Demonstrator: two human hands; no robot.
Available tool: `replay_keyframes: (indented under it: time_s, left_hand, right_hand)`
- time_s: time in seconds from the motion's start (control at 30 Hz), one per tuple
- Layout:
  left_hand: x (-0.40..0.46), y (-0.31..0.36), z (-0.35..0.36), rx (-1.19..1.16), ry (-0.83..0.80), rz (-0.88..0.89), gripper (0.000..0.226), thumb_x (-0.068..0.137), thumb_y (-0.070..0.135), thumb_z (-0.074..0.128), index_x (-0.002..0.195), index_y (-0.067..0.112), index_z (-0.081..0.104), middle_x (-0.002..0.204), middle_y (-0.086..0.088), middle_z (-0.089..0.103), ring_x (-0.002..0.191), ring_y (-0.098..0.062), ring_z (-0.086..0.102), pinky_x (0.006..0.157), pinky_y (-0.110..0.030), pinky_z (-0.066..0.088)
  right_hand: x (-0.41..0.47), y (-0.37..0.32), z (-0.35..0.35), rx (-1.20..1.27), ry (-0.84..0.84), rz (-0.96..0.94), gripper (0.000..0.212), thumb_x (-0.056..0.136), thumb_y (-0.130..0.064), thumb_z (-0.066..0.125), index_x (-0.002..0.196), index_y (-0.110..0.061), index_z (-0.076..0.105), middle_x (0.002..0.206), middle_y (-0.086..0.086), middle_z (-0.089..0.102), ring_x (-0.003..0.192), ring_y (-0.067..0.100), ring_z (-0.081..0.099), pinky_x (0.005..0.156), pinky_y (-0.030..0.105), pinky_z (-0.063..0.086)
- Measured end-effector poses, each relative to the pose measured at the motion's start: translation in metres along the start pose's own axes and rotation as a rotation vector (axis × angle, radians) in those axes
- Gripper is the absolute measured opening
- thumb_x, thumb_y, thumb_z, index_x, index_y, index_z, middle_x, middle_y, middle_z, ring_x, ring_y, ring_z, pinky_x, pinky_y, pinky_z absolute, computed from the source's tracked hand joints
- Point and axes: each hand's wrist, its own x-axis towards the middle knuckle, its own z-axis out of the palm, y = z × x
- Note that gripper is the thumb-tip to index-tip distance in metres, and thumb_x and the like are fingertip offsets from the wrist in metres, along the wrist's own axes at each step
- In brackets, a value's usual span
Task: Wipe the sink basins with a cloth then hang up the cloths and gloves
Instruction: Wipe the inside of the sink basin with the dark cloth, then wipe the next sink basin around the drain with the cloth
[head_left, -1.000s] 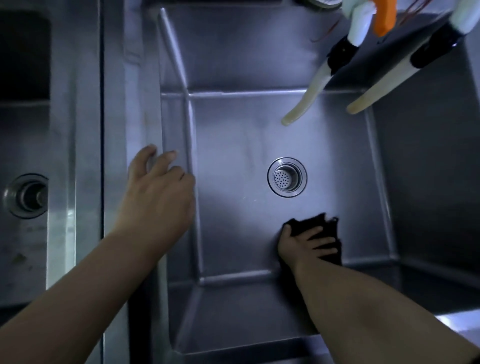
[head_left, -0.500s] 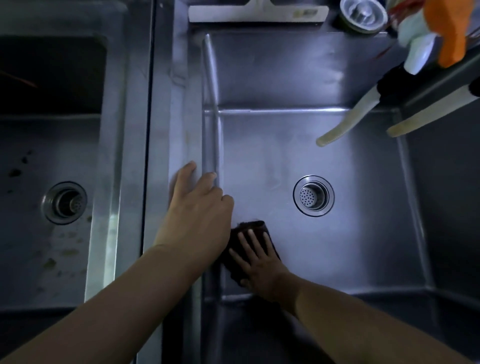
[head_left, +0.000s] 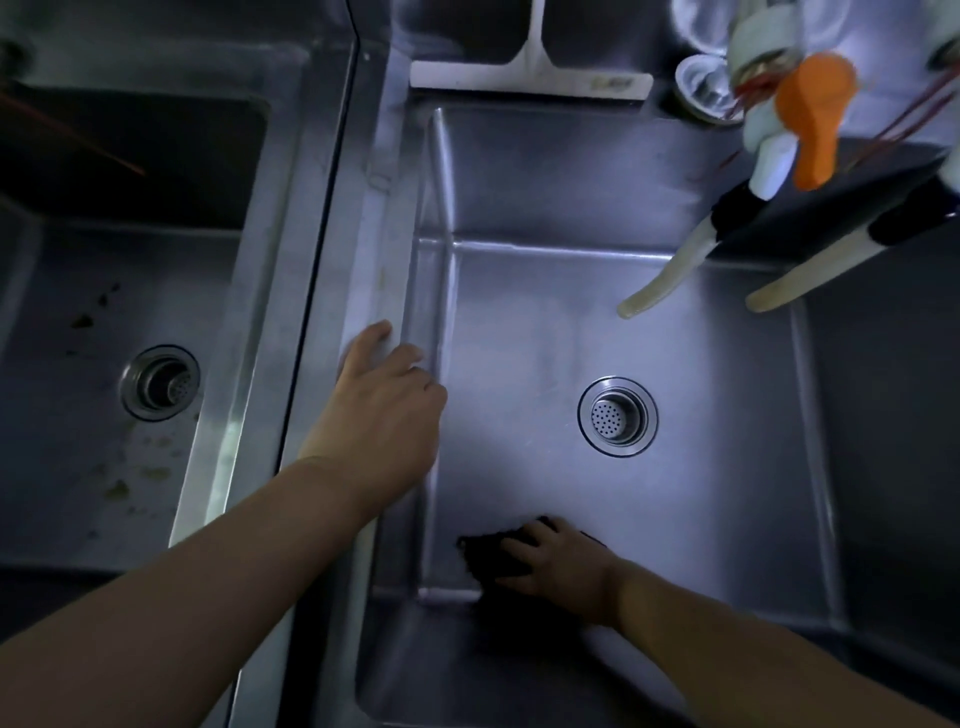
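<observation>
My right hand (head_left: 558, 569) presses a dark cloth (head_left: 485, 558) flat against the floor of the right steel basin (head_left: 727, 493), near its front-left corner. The fingers lie spread over the cloth, which sticks out to their left. My left hand (head_left: 382, 410) rests with relaxed fingers on the steel divider (head_left: 374, 249) between the two basins, holding nothing. The right basin's drain strainer (head_left: 617, 417) lies in the middle of its floor.
The left basin (head_left: 67, 415) has its own drain (head_left: 160, 382) and dark specks of dirt on its floor. A tap with an orange lever (head_left: 815, 119) and two pale hoses (head_left: 670, 270) overhangs the right basin's back right. A white bar (head_left: 530, 78) sits on the back rim.
My right hand slid the cloth from the basin's front middle to the left wall, then back toward the front-left corner. My left hand stayed on the divider.
</observation>
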Motion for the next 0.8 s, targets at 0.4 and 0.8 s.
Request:
replay_keyframes:
  time_s: [0.4,0.8]
  left_hand:
    - [-0.019,0.027,-0.047,0.008,0.056,-0.045,0.024,0.044,0.005,0.076,0.066,0.010,0.071,0.076,-0.010,0.070,0.090,-0.029,0.068,0.088,-0.040,0.053]
    - [-0.112,0.040,-0.113,-0.197,-0.156,-0.456,0.032,0.088,0.028,0.049,0.117,0.017,0.059,0.120,0.000,0.061,0.134,-0.022,0.037,0.107,-0.035,0.031]
  right_hand:
    - [-0.085,0.022,-0.063,0.452,0.143,0.580,0.063,0.084,0.000,0.045,0.140,-0.028,0.041,0.129,0.004,0.043,0.115,0.023,0.041,0.090,0.030,0.041]
    - [-0.063,-0.033,-0.208,0.633,0.642,0.416,0.065,0.079,0.001,0.048,0.138,-0.027,0.045,0.122,0.000,0.051,0.111,0.018,0.046,0.086,0.020,0.039]
